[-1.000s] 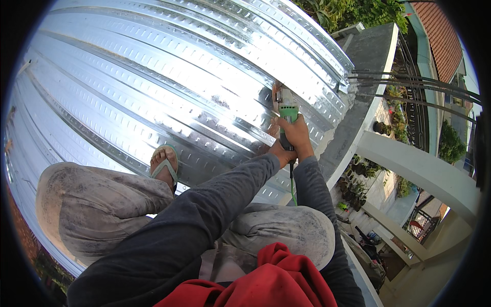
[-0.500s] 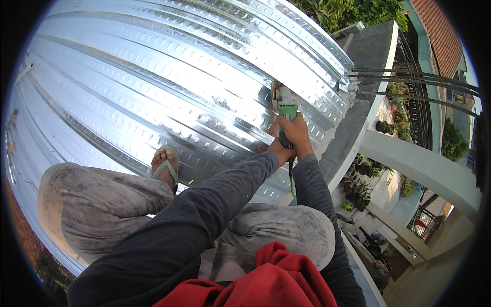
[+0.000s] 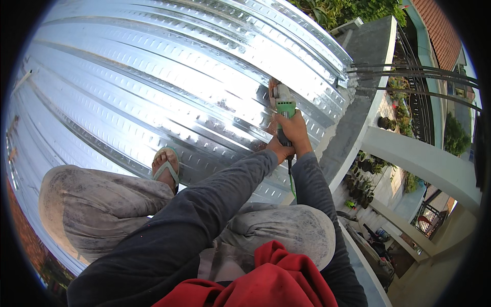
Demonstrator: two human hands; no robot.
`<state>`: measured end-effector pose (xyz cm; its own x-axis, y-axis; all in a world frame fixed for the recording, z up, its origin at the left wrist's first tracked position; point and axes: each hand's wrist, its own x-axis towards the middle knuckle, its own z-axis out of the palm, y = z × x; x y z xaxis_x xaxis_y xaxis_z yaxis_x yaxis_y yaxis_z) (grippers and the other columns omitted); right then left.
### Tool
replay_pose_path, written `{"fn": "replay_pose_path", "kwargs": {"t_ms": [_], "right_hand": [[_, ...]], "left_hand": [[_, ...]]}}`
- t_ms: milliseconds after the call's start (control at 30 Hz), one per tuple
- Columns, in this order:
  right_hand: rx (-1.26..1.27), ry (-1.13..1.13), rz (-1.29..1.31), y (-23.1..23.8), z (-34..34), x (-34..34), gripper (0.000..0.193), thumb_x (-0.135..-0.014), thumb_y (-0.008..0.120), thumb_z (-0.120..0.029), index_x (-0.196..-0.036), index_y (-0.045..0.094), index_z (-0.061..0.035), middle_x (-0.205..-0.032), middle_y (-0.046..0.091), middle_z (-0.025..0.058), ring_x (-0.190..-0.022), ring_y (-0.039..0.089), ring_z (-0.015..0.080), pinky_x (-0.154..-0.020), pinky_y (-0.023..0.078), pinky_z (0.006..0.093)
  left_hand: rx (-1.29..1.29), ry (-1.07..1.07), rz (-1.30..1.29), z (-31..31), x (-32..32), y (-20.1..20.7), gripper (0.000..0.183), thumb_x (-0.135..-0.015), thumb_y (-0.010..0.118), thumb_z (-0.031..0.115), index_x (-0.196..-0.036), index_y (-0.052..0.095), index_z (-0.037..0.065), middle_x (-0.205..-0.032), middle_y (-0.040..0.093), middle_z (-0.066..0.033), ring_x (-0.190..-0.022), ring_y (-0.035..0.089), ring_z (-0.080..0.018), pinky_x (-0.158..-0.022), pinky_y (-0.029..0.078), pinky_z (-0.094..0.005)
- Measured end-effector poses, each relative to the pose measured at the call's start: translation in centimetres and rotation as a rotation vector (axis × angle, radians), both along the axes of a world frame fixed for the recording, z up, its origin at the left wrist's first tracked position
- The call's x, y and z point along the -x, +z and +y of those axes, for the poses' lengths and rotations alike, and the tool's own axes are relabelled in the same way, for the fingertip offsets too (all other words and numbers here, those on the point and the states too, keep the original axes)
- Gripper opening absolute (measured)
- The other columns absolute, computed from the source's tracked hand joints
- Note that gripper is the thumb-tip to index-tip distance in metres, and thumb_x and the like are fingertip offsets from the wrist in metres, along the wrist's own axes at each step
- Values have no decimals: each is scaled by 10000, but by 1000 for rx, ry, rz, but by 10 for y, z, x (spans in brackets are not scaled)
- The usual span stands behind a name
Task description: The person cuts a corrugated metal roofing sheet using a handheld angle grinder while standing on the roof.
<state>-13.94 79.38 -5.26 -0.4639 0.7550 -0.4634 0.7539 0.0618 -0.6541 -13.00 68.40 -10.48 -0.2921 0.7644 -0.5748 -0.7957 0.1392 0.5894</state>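
With both hands I hold a green and black angle grinder [image 3: 285, 106] against the corrugated metal sheet [image 3: 169, 66]. My right hand [image 3: 295, 130] is closed around the grinder's body, just behind its silver head. Farther back, my left hand [image 3: 280, 150] wraps the rear end, partly hidden by the right hand. The disc [image 3: 272, 91] stands on edge at the sheet's surface, left of the grinder's head. A green cord [image 3: 292, 183] hangs from the tool's rear between my forearms.
My sandalled foot [image 3: 165, 166] rests on the sheet. To the right run a grey concrete ledge [image 3: 358, 110] and several dark cables [image 3: 409, 73]. Beyond the ledge, well below, lie potted plants [image 3: 362, 181] and a paved yard. Green foliage [image 3: 353, 13] borders the far side.
The grinder and both hands have shifted very slightly left and away from me. A small orange spark seen near my foot earlier is gone. My grip is the same.
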Motion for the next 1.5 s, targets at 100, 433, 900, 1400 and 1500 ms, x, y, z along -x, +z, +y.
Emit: {"fn": "replay_pose_path", "kwargs": {"t_ms": [100,433,900,1400,1500], "right_hand": [[19,-10,-11,10,-1,4,652,-760,801,-361,-1108,552,131,-967,695,238,-846,704,279,-730,552,360],[-55,15,-53,-1,9,3,703,-753,788,-374,-1113,525,170,-973,693,295,-850,729,329,-727,575,381],[28,9,-121,12,8,11,640,-758,783,-372,-1116,575,116,-1012,690,229,-868,693,272,-747,543,367],[67,30,-83,-2,15,2,528,-776,778,-348,-1058,648,78,-922,707,164,-775,677,225,-696,529,350],[85,35,-90,2,15,1,507,-775,774,-348,-1052,667,63,-903,712,154,-764,677,226,-699,528,353]], "left_hand": [[-51,-19,-15,0,5,5,341,-713,765,9,-1022,621,17,-823,671,-45,-704,657,-174,-594,511,-322],[-68,-50,-30,5,12,13,311,-726,766,2,-1008,637,27,-802,670,-42,-683,656,-177,-600,519,-321],[-26,-98,-9,6,14,14,336,-747,759,57,-1063,649,22,-877,692,-53,-751,661,-177,-652,520,-325],[8,-132,-7,7,12,17,396,-736,779,81,-1104,641,26,-900,693,-54,-772,662,-168,-677,529,-316],[3,-102,18,8,9,15,406,-729,776,83,-1104,632,22,-877,688,-55,-748,662,-171,-645,531,-322]]}}
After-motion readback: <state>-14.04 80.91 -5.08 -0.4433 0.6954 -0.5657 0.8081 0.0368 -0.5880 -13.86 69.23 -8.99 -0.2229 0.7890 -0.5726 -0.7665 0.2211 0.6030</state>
